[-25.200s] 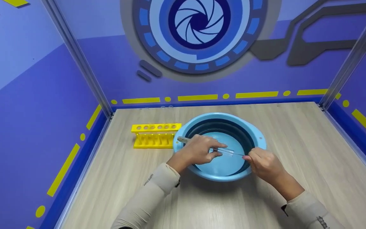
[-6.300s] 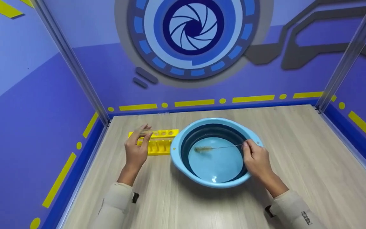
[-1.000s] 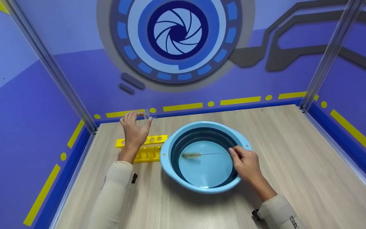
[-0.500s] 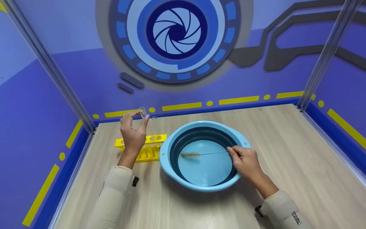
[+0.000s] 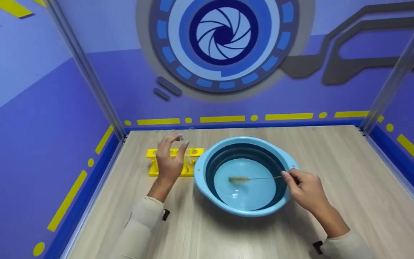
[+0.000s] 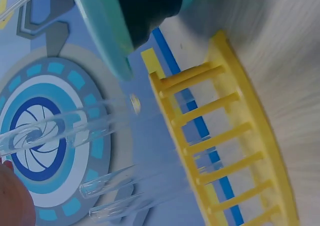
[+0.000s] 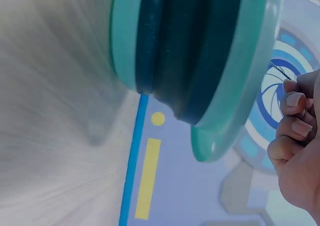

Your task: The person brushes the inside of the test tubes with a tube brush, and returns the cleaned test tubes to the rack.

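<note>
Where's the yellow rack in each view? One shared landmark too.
Head: yellow rack left of centre, just left of the blue basin, partly behind the left hand.
Left wrist: rack mostly in the right half, slanting down to the bottom edge.
Right wrist: not in it.
Landmark: the basin, in all three.

1. The right hand (image 7: 302, 161), fingers curled, holds a thin, twisted wire (image 7: 281, 71).
2. Near it, a basin (image 7: 205, 51) with dark sides and teal rim stands on a pale table (image 7: 55, 116).
3. A blue wall (image 7: 180, 186) bears yellow marks (image 7: 148, 178).

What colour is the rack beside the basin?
Yellow; the rack shows best in the left wrist view.
</note>
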A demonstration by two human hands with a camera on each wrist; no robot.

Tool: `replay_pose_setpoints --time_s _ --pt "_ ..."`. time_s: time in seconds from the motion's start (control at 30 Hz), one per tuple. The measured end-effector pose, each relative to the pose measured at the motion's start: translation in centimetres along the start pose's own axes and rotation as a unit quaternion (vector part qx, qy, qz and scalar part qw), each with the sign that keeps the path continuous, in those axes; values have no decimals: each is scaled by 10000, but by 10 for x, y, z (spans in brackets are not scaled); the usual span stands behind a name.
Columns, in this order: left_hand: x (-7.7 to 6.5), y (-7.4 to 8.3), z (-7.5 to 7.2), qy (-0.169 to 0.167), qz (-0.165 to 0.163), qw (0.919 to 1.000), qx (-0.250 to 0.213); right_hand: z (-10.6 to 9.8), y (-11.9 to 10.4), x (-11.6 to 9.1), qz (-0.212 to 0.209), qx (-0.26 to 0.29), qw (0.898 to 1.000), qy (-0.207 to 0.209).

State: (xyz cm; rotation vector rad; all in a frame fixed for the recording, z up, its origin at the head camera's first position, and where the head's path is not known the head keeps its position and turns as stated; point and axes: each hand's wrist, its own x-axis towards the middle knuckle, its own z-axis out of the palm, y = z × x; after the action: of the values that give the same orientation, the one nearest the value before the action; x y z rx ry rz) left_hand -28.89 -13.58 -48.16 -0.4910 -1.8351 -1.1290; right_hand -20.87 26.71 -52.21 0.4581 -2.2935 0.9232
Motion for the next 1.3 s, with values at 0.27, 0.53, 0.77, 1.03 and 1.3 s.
replay_pose_setpoints --time_s 0.27,0.53,0.77,1.03,1.3 --pt "-21 -1 -7 -164 -96 9998 67 12 -10 5 -49 -179 9986 -494" --pt "-32 1 -11 -421 -395 9983 -42 23 -13 6 -27 -648 9943 -840" --pt "-34 -2 -21 -357 -658 9972 -84 31 -15 9 71 -777 9929 -903" --pt "-39 -4 -19 -401 -574 9975 -76 33 -11 5 50 -812 9937 -769" --pt "-38 4 -6 -1040 -838 9908 -233 23 -4 4 374 -4 9992 -132"
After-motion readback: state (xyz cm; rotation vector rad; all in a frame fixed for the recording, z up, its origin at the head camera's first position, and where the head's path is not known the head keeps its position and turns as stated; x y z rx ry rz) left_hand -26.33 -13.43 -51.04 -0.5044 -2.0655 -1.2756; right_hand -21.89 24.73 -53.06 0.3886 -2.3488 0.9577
